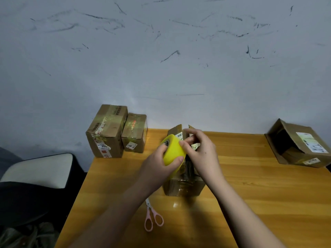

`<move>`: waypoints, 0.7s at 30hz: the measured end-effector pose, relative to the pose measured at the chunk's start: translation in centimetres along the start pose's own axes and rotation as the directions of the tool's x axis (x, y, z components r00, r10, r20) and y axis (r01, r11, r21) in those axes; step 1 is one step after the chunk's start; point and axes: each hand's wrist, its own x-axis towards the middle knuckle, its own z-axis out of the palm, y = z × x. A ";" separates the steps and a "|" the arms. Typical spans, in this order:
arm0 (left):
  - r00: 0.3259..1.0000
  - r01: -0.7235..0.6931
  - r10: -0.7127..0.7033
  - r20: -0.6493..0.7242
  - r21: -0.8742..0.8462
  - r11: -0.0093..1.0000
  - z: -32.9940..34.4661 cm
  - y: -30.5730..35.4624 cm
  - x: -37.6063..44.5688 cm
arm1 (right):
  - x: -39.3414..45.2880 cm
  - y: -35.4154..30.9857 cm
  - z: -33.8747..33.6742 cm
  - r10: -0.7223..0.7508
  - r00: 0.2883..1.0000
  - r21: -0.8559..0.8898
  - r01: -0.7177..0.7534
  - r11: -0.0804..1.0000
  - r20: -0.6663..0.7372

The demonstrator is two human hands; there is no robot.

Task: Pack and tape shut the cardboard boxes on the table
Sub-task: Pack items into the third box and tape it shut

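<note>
The left hand (157, 158) grips the tape roll (174, 151), fingers and thumb curled round its yellow outer band. The roll is bright yellow with a dark core opening facing up and left. The right hand (200, 149) meets the roll's right edge, thumb and fingertips pinched together there; whether they hold a tape end cannot be told.

Directly under both hands stands the box (184, 185), brown cardboard, glossy with old clear tape on its near face. Its top flaps stand partly raised beyond the fingers, a white label showing on one.

Below the left forearm, the scissors (152, 216) lie on the table (259, 194), pink handles nearest the person.

Far left of the left hand, two sealed boxes (114, 131) stand touching at the table's back corner, both taped and labelled. Far right of the right hand, an open box (297, 144) lies on its side, its opening facing the hands.
</note>
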 end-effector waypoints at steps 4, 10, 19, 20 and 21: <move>1.000 0.006 -0.007 0.028 0.022 1.000 -0.1 -0.1 0.5 | 1.0 0.4 -0.2 0.098 0.994 0.164 -0.105 0.981 0.053; 0.994 0.015 0.005 0.108 -0.182 0.983 -0.2 -0.8 0.8 | 0.9 0.8 0.5 -0.028 0.999 -0.035 0.027 0.999 -0.021; 0.989 -0.054 0.072 0.131 -0.135 0.989 -1.1 -0.6 0.8 | 1.7 0.2 -0.3 0.143 0.984 0.197 -0.162 0.967 0.108; 0.989 -0.051 0.069 0.128 -0.141 0.989 -1.1 -0.5 0.7 | 1.8 0.0 -0.6 0.177 0.974 0.250 -0.208 0.946 0.141; 0.990 -0.044 0.064 0.129 -0.149 0.988 -1.2 -0.5 0.7 | 1.9 -0.1 -0.9 0.208 0.962 0.295 -0.253 0.921 0.178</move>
